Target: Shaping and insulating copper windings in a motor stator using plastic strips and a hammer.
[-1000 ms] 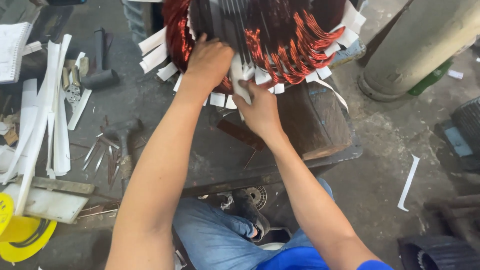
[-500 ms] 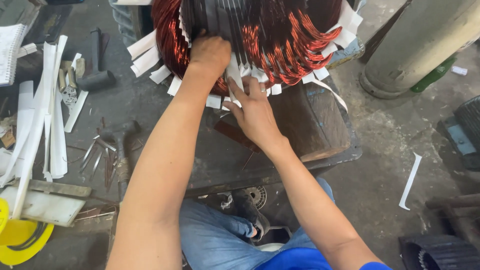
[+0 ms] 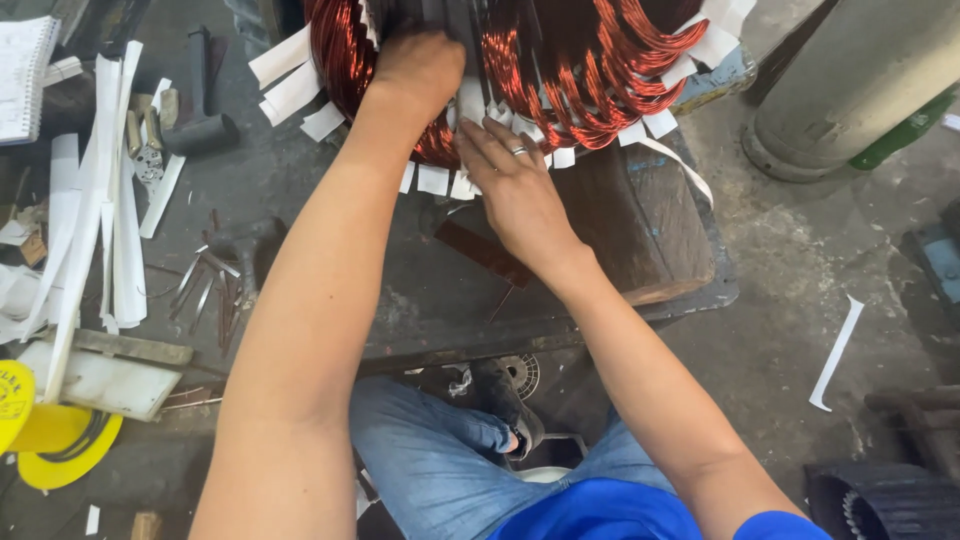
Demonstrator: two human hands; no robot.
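Seen from above, a large motor stator [image 3: 560, 60] wound with copper coils sits at the far middle of a dark tabletop [image 3: 420, 300], resting on a wooden block [image 3: 640, 220]. The left hand [image 3: 415, 70] presses into the windings, its fingers buried so their grip cannot be told, while the right hand [image 3: 515, 190], wearing a ring, lies just beside it with fingers [image 3: 475, 135] spread open on the white insulation paper strips [image 3: 455, 185] poking from the slots. To the left lie loose white paper strips [image 3: 110, 220], a black mallet [image 3: 200, 120] and a yellow spool [image 3: 40, 440].
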